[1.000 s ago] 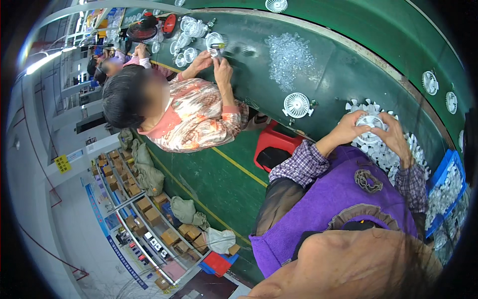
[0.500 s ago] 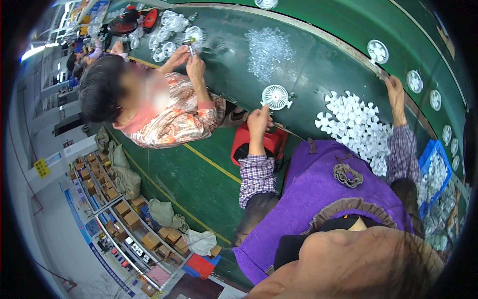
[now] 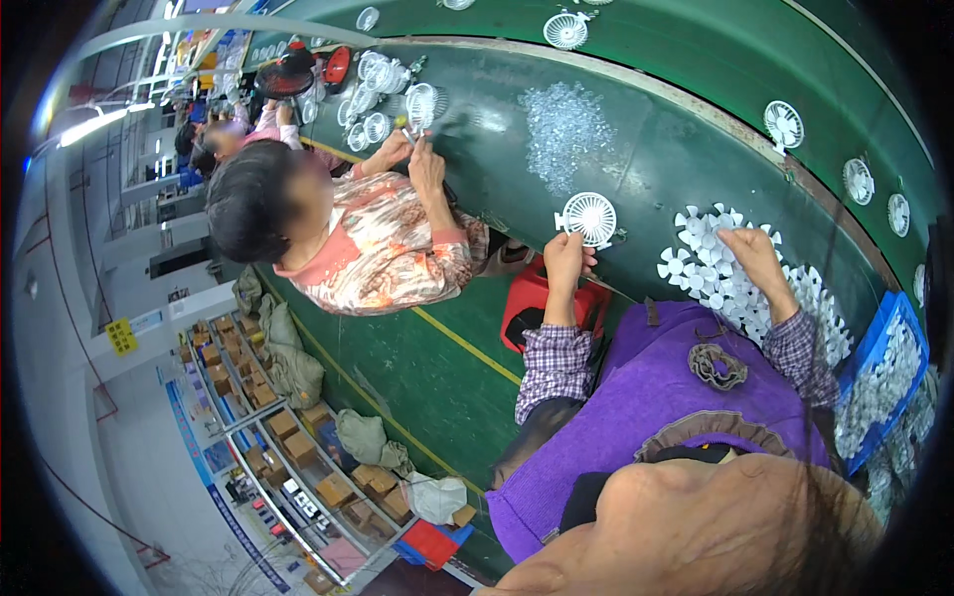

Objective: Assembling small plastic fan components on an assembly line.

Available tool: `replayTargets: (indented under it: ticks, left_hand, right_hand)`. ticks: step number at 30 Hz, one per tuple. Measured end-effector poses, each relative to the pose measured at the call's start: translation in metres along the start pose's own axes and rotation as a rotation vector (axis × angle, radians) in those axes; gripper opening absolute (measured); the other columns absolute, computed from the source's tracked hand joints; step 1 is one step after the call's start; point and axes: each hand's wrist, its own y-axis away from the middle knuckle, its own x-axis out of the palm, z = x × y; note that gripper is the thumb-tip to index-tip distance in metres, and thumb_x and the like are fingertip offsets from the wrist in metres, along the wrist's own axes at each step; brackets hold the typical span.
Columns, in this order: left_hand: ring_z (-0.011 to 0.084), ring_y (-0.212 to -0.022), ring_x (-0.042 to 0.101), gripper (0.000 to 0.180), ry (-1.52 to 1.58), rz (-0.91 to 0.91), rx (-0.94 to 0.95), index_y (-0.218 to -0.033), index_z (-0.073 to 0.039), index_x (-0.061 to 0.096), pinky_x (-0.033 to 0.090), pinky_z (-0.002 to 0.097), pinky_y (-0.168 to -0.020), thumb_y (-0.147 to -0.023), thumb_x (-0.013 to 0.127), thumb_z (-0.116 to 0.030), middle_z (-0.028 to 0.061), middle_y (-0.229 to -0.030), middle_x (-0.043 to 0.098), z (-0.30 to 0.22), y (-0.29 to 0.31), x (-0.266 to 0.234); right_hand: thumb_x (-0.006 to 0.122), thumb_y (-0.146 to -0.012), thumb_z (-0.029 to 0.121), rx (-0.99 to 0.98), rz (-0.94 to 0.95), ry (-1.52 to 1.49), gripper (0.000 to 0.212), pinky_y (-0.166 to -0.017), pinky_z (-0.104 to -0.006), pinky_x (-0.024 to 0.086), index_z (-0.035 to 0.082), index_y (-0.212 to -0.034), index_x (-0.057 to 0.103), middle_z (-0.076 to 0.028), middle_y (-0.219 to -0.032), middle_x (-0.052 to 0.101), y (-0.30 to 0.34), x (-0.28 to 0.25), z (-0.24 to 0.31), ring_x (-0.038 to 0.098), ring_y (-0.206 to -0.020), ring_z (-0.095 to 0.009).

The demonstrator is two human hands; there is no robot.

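My left hand (image 3: 564, 262) is closed on a round white fan housing (image 3: 589, 219) with radial ribs, gripping its near edge over the front of the green bench. Over a pile of small white fan blades (image 3: 701, 260), to the right of the housing, my right hand (image 3: 757, 262) is curled with its fingertips together. Those tips are at the pile's far left part; whether they pinch a blade is hidden.
Clear small plastic parts (image 3: 566, 134) lie heaped farther back on the bench. Beyond a raised rail, a green belt carries more white fans (image 3: 783, 125). At right stands a blue crate (image 3: 879, 372) of white parts. A co-worker (image 3: 368, 238) sits at left near a red stool (image 3: 537, 303).
My right hand has come from the belt's rail back to the blade pile, its fingers now curled there. The left hand still holds the housing. The whole view has shifted slightly.
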Motion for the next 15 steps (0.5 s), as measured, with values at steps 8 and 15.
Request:
replayTargets:
  ticks: [8,15]
  left_hand:
    - [0.0222,-0.070,0.067,0.014,0.386,0.221,0.240,-0.088,0.006,0.061,0.060,0.0347,-0.053,-0.088,0.056,-0.007,0.0149,-0.088,0.066,-0.040,0.034,0.035]
    - [0.0199,-0.077,0.067,0.022,0.372,0.261,0.087,-0.106,0.005,0.059,0.061,0.0357,-0.055,-0.089,0.054,-0.008,0.0130,-0.095,0.066,-0.026,0.014,0.036]
  right_hand:
    - [0.055,-0.093,0.042,-0.758,0.311,-0.848,0.055,-0.062,-0.0358,0.046,0.007,-0.053,0.041,-0.018,-0.077,0.064,0.051,-0.041,0.213,0.056,-0.066,-0.025]
    - [0.065,-0.087,0.042,-0.764,0.323,-1.400,0.053,-0.061,-0.0340,0.047,0.008,-0.054,0.043,-0.032,-0.093,0.064,0.094,-0.053,0.236,0.058,-0.073,-0.032]
